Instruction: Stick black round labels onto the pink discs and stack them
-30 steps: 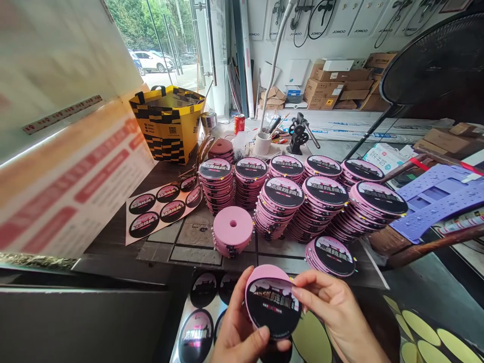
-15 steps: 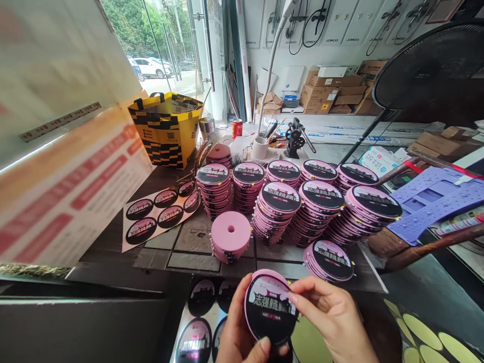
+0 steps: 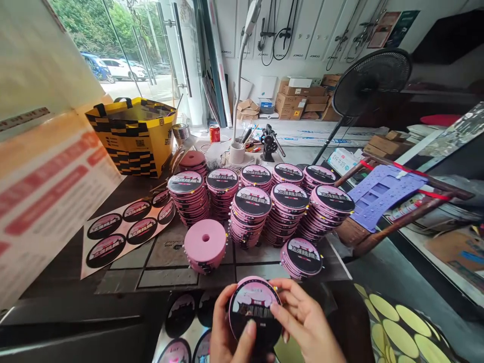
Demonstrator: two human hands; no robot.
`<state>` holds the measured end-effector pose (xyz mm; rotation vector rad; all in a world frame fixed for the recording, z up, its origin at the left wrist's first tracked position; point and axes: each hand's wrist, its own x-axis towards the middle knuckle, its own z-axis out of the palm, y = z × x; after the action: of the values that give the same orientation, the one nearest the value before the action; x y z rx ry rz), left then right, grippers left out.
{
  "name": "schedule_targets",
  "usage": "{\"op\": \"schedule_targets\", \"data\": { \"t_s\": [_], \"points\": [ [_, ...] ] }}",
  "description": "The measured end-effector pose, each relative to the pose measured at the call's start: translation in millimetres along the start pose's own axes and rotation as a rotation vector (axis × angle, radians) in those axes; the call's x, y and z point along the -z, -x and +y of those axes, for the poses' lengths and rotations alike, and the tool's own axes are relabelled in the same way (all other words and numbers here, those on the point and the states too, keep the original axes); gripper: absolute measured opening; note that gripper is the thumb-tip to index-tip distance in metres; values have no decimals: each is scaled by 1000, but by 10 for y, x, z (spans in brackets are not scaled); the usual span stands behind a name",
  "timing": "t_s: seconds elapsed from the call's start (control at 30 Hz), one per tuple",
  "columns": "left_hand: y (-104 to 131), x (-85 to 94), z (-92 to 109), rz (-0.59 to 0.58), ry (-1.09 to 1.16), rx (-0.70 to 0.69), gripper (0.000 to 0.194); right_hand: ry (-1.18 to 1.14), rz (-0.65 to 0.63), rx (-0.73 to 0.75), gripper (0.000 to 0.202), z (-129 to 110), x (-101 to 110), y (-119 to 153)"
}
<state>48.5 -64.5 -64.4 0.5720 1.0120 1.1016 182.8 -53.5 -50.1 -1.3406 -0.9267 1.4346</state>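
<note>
A pink foam disc with a black and pink round label (image 3: 254, 307) is held up near the bottom centre. Around its left edge wraps my left hand (image 3: 230, 330), the thumb lying on the label's face. My right hand (image 3: 298, 317) grips the right edge between thumb and fingers. Just beyond the hands stand a plain pink disc stack (image 3: 205, 242) with a centre hole and a short stack of labelled discs (image 3: 303, 256). Taller stacks of labelled discs (image 3: 251, 201) fill the table behind. A sheet of round labels (image 3: 117, 227) lies at the left.
A yellow and black bag (image 3: 139, 138), a red can (image 3: 215, 133) and a white cup (image 3: 237, 152) stand at the back. Another label sheet (image 3: 181, 315) lies below. On the right are a purple stool (image 3: 383, 194), a black fan (image 3: 370, 83) and yellow-green ovals (image 3: 412, 320).
The view has swung right, so things sit further left. My right thumb and fingers have moved from pinching the label's upper right to holding the disc's right side. My left thumb lies higher on the label.
</note>
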Motion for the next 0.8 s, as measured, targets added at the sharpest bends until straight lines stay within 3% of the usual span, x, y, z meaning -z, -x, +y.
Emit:
{"op": "schedule_targets", "data": {
  "t_s": [0.1, 0.17, 0.27, 0.37, 0.53, 0.7, 0.73, 0.8],
  "points": [
    [-119, -99, -170, -50, -62, 40, 65, 0, 170, 36, 44, -80, 252, -69],
    [-216, -71, -296, -153, -224, -87, 64, 24, 353, 68, 48, -194, 514, -180],
    [-376, 117, -411, -346, -763, -314, 47, 64, 502, 103, 56, -327, 879, -385],
    [-524, 343, -389, -512, -1190, -324, 49, 119, 489, 104, 56, -331, 1053, -559],
    [-648, 458, -277, -633, -1393, -227, 65, 275, 510, 147, 55, -249, 1106, -613],
    [-606, 235, -513, -724, -1381, -153, 74, 526, 632, 251, 35, -42, 1005, -214],
    [-581, 169, -601, -716, -1363, -140, 76, 574, 607, 253, 28, 65, 939, -128],
    [-527, 45, -777, -674, -1335, -126, 79, 718, 411, 233, 22, 341, 783, -25]
  ]
}}
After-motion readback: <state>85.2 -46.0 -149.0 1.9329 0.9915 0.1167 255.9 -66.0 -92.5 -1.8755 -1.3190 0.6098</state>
